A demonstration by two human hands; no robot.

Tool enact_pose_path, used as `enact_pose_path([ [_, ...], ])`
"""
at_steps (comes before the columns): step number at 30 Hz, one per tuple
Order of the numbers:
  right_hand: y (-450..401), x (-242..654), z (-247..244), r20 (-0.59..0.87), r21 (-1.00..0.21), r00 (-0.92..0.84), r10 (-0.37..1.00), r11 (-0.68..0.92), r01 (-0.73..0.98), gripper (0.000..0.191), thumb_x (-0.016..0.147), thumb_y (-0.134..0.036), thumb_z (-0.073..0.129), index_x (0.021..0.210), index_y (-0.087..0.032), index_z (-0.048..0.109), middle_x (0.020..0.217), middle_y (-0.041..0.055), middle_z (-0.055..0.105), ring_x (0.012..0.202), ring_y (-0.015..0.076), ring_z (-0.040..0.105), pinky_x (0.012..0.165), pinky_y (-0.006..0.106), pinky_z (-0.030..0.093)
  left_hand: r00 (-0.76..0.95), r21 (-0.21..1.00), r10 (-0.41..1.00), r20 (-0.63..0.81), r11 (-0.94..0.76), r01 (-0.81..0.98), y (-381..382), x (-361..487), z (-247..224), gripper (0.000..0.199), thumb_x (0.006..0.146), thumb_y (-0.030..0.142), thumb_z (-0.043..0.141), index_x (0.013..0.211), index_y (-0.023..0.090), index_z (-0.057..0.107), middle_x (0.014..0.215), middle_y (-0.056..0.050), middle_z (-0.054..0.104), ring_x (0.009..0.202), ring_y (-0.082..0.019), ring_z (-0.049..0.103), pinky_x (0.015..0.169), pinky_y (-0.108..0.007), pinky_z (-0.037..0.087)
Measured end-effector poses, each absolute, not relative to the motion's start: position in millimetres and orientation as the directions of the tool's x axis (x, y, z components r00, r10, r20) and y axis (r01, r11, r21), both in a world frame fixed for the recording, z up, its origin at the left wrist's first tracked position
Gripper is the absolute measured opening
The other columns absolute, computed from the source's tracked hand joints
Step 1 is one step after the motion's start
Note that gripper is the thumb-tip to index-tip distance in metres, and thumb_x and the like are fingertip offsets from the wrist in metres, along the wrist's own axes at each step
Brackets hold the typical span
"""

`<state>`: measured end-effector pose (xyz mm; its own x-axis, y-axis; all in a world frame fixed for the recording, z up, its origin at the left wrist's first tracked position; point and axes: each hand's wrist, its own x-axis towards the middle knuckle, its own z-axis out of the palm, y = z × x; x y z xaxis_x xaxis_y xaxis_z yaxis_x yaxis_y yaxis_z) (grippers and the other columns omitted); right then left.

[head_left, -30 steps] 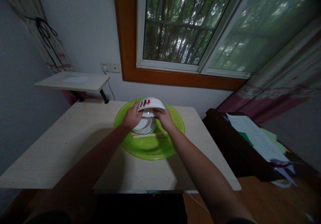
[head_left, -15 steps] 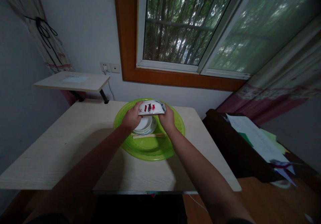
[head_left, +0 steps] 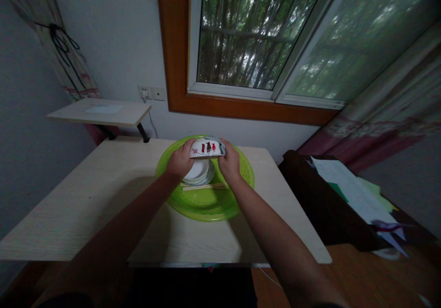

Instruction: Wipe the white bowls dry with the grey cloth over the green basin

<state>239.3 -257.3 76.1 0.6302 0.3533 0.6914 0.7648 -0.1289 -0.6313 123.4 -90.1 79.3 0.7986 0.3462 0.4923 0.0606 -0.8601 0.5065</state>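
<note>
Bowl (head_left: 199,150): mid-frame, over green basin (head_left: 203,204)
Left hand (head_left: 180,160): fingers pinching its left side
Right hand (head_left: 230,162): fingers pinching its right side

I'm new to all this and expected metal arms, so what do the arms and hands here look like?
They are a person's own. The left hand and right hand wear no gloves, and the forearms are bare, with no watch, cable or marking visible. Dark sleeves show at the picture's bottom edge. Finger details are too small to tell.
</note>
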Motion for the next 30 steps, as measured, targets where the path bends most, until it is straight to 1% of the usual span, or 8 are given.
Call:
enact_pose_path([
  [5, -249.6, 249.2, 63.4, 0.493, -0.844, 0.824, 0.278, -0.077, 0.531, 0.029, 0.084, -0.031, 0.055, 0.104, -0.019, 0.073, 0.105, 0.0085, 0.078, 0.098, 0.0268, 0.069, 0.094, 0.042, 0.055, 0.784, 0.597, 0.387, 0.486, -0.802, 0.025, -92.0, 127.4, 77.4, 0.049, 0.090, 0.027, 0.056, 0.138, 0.020, 0.055, 0.125, -0.011, 0.073, 0.106, -0.026, 0.072, 0.101, -0.039, 0.054],
  [7, -247.6, 252.9, 59.0, 0.410, -0.894, 0.868, 0.280, -0.067, 0.444, 0.027, 0.082, -0.034, 0.060, 0.100, -0.019, 0.074, 0.100, 0.0079, 0.078, 0.093, 0.0266, 0.069, 0.091, 0.043, 0.056, 0.805, 0.626, 0.381, 0.455, -0.780, 0.016, -93.1, 128.5, 75.4, 0.050, 0.092, 0.032, 0.055, 0.141, 0.019, 0.053, 0.120, -0.012, 0.074, 0.103, -0.027, 0.072, 0.097, -0.040, 0.055],
  [9, -247.0, 255.0, 56.6, 0.390, -0.903, 0.872, 0.296, -0.063, 0.425, 0.024, 0.080, -0.035, 0.063, 0.096, -0.020, 0.073, 0.096, 0.0065, 0.078, 0.090, 0.0259, 0.069, 0.090, 0.042, 0.056, 0.822, 0.673, 0.381, 0.423, -0.740, -0.003, -93.1, 129.3, 73.2, 0.052, 0.093, 0.032, 0.054, 0.143, 0.018, 0.050, 0.117, -0.012, 0.074, 0.100, -0.027, 0.073, 0.093, -0.040, 0.057],
  [12, -248.0, 255.1, 56.7, 0.448, -0.865, 0.830, 0.332, -0.074, 0.496, 0.018, 0.079, -0.032, 0.063, 0.091, -0.022, 0.072, 0.090, 0.0049, 0.078, 0.086, 0.0254, 0.069, 0.087, 0.041, 0.056, 0.825, 0.728, 0.383, 0.415, -0.684, -0.049, -91.0, 129.9, 71.2, 0.053, 0.090, 0.022, 0.051, 0.143, 0.021, 0.049, 0.116, -0.010, 0.074, 0.096, -0.025, 0.073, 0.090, -0.039, 0.059],
  [14, -249.4, 254.1, 58.1, 0.499, -0.824, 0.794, 0.347, -0.093, 0.558, 0.019, 0.078, -0.028, 0.060, 0.092, -0.022, 0.072, 0.092, 0.0058, 0.078, 0.087, 0.0258, 0.069, 0.086, 0.040, 0.056, 0.817, 0.718, 0.375, 0.437, -0.693, -0.066, -89.7, 129.4, 71.4, 0.057, 0.086, 0.017, 0.050, 0.143, 0.022, 0.050, 0.117, -0.009, 0.074, 0.099, -0.025, 0.073, 0.093, -0.040, 0.059],
  [18, -252.8, 252.7, 61.2, 0.582, -0.742, 0.736, 0.346, -0.146, 0.655, 0.029, 0.073, -0.019, 0.054, 0.096, -0.022, 0.072, 0.097, 0.0073, 0.078, 0.092, 0.0266, 0.069, 0.087, 0.039, 0.055, 0.808, 0.646, 0.341, 0.481, -0.761, -0.063, -90.2, 126.5, 73.8, 0.062, 0.081, 0.013, 0.052, 0.142, 0.020, 0.051, 0.121, -0.012, 0.072, 0.109, -0.029, 0.070, 0.100, -0.044, 0.056],
  [23, -256.9, 248.9, 67.1, 0.672, -0.639, 0.650, 0.355, -0.166, 0.751, 0.047, 0.070, -0.013, 0.050, 0.112, -0.020, 0.070, 0.116, 0.0097, 0.076, 0.109, 0.0280, 0.067, 0.100, 0.042, 0.052, 0.810, 0.574, 0.325, 0.487, -0.819, -0.017, -92.0, 122.5, 76.1, 0.065, 0.078, 0.012, 0.054, 0.143, 0.019, 0.051, 0.128, -0.014, 0.070, 0.116, -0.031, 0.067, 0.103, -0.046, 0.053],
  [30, -261.3, 238.7, 77.7, 0.709, -0.528, 0.554, 0.436, -0.192, 0.827, 0.050, 0.077, -0.009, 0.048, 0.122, -0.022, 0.065, 0.124, 0.0094, 0.071, 0.117, 0.0259, 0.064, 0.106, 0.041, 0.049, 0.840, 0.455, 0.291, 0.457, -0.889, 0.060, -91.5, 121.4, 78.1, 0.067, 0.080, 0.007, 0.049, 0.147, 0.016, 0.048, 0.141, -0.016, 0.063, 0.125, -0.031, 0.064, 0.112, -0.045, 0.047],
])
